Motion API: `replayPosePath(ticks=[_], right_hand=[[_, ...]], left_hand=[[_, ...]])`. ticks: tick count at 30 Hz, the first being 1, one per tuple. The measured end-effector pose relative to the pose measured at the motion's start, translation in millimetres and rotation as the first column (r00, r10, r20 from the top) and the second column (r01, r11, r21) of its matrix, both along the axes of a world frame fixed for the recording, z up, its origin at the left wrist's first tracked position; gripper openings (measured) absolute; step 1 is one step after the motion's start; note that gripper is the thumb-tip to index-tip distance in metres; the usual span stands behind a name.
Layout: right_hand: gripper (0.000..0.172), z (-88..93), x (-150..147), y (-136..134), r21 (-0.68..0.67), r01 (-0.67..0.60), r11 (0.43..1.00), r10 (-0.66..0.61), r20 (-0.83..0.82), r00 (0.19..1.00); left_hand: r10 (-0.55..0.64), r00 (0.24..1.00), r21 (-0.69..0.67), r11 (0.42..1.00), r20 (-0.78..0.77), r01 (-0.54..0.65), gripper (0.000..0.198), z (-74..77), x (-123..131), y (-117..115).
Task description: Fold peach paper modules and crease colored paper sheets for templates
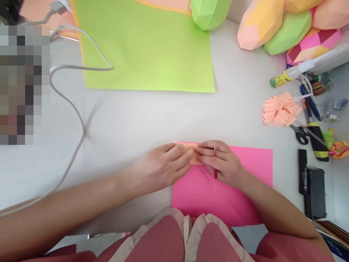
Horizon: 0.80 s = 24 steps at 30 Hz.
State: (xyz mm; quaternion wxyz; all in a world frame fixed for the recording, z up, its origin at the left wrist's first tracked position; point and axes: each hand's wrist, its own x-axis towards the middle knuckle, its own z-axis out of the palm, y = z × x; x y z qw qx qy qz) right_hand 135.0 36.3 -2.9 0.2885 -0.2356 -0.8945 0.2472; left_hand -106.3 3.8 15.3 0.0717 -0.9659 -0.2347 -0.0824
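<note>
A small peach paper piece [195, 160] lies over the upper edge of a bright pink paper sheet [256, 165]. My left hand [166, 165] has its fingers closed together and pressed on the left side of the peach piece. Opposite it, my right hand [222, 160] touches the piece's right side with bent fingertips. A slim red pen-like tool [215, 174] with a silvery end is tucked between the right fingers; its exact kind is unclear. Both thumbs are mostly hidden.
A lime green sheet [147, 54] lies farther back, with a white cable [81, 120] running at left. On the right are faceted paper shapes [260, 22], a glue bottle [283, 78], a pleated peach paper form [282, 109], scissors [301, 136] and a yellow-black cutter [317, 142].
</note>
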Motion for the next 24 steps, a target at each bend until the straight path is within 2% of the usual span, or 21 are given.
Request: replayPosePath(ticks=[3,5,8,11,13,14,16,21,22,24], right_hand=[[0.017,5.4,2,4,-0.186,0.010,0.983,-0.022,-0.065,0.998],[0.014,10.3,5,6,-0.346,0.030,0.938,-0.074,-0.117,0.990],[0.011,15.8,8,10,-0.592,0.118,0.797,-0.263,-0.166,0.950],[0.034,16.9,7,16,-0.763,0.136,0.632,-0.404,-0.174,0.898],[0.048,15.8,4,19,-0.827,0.111,0.551,-0.430,-0.167,0.887],[0.051,15.0,2,20,-0.841,0.106,0.530,-0.438,-0.164,0.884],[0.049,13.1,0,22,-0.831,0.119,0.543,-0.445,-0.164,0.881],[0.027,13.4,1,22,-0.615,0.173,0.769,-0.275,-0.074,0.959],[0.022,14.6,1,22,-0.584,0.179,0.792,-0.253,-0.048,0.966],[0.015,17.2,1,21,-0.598,0.213,0.773,-0.258,0.010,0.966]], left_hand=[[0.002,0.999,-0.016,1.000,-0.036,-0.003,0.010,0.9,2,0],[0.017,0.999,-0.023,1.000,-0.040,-0.018,0.009,1.1,4,0],[0.040,0.997,-0.037,0.998,-0.060,-0.042,0.012,1.6,7,-2],[0.060,0.993,-0.026,0.998,-0.102,-0.063,0.021,4.0,11,-4],[0.081,0.988,-0.004,0.997,-0.135,-0.083,0.029,6.0,15,-5],[0.096,0.985,0.003,0.995,-0.146,-0.097,0.032,6.6,17,-6],[0.125,0.981,0.005,0.992,-0.151,-0.125,0.033,6.7,20,-7],[0.130,0.973,-0.003,0.991,-0.192,-0.133,0.045,2.3,24,-9],[0.121,0.973,-0.006,0.992,-0.197,-0.124,0.048,1.6,24,-9],[0.109,0.971,-0.017,0.993,-0.214,-0.115,0.054,1.3,24,-10]])
